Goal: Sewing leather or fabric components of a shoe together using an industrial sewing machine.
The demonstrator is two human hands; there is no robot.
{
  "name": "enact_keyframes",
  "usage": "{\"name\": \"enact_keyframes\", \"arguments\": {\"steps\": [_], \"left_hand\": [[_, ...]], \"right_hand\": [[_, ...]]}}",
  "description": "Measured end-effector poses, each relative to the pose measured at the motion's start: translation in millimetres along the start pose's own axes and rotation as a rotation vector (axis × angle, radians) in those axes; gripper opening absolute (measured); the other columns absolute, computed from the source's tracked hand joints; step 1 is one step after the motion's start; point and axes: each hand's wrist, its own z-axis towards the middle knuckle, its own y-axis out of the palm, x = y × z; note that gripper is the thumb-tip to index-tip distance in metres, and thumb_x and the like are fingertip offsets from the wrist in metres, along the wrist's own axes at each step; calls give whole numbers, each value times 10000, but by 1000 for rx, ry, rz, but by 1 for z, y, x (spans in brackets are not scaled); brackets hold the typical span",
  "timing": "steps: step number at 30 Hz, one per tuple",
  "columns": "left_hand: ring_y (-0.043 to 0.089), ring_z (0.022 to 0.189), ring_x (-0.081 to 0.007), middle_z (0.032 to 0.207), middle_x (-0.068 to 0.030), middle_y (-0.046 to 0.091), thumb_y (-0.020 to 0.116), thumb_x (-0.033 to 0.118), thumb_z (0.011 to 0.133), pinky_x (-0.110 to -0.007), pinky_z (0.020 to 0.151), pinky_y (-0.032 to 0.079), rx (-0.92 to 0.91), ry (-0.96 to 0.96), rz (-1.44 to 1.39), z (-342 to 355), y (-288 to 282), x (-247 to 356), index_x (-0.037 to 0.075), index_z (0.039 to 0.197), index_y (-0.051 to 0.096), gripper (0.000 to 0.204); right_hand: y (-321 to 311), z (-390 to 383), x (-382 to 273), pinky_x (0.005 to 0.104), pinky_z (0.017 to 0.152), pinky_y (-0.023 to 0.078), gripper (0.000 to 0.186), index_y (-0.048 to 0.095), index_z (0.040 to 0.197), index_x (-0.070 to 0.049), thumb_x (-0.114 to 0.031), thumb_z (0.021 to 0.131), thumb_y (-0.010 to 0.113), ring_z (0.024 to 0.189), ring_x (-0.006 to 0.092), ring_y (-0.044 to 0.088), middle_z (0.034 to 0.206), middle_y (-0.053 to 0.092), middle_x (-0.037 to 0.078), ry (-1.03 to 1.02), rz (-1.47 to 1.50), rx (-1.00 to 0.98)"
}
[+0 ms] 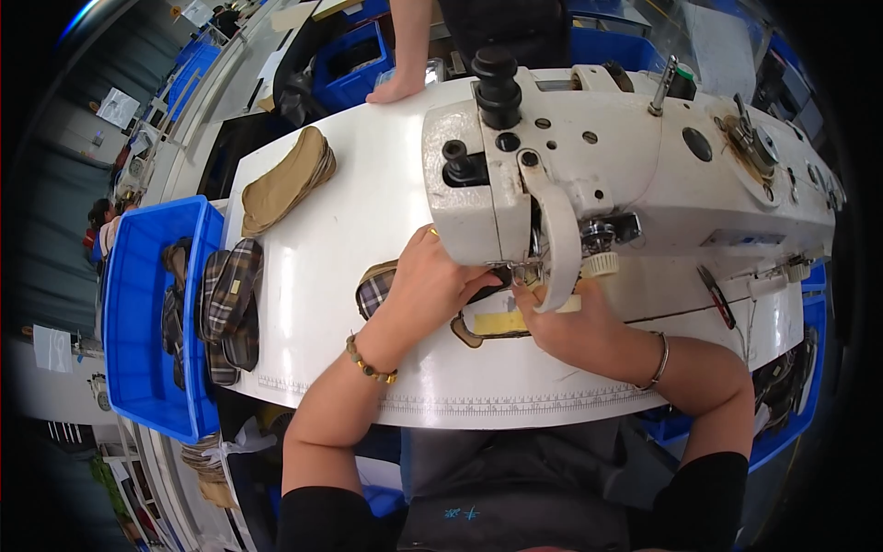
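My left hand is closed on a plaid slipper upper, brown and grey with a tan rim, lying on the white sewing table. Its fingertips reach close to the needle area of the sewing machine. My right hand is closed beside the presser foot, its fingers on the edge of a tan-edged sole piece with a yellow strip. The machine's curved white guard hides part of these fingers. Whether the upper and the sole piece are joined cannot be seen.
A stack of tan soles lies at the far left. Plaid slippers hang over the rim of a blue bin. Red-and-black thread snips lie right of the machine. Another person's hand rests on the table's far edge.
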Motion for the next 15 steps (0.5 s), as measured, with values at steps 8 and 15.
{"name": "enact_keyframes", "arguments": {"steps": [8,15], "left_hand": [[617,993,-287,993,-42,695,809,213,662,-396,800,488,64,72,37,7,-10,8,120,922,764,279],[604,1024,-287,1026,-39,687,816,209,659,-380,777,486,96,88,88,9,-6,7,115,922,758,285]], "right_hand": [[1,1,2,398,408,462,203,645,1033,13,-84,863,587,463,262,604,536,565,70,2,-69,22],[-35,14,0,425,440,475,157,675,988,-34,-131,921,572,483,315,609,550,586,116,169,105,-10]]}}
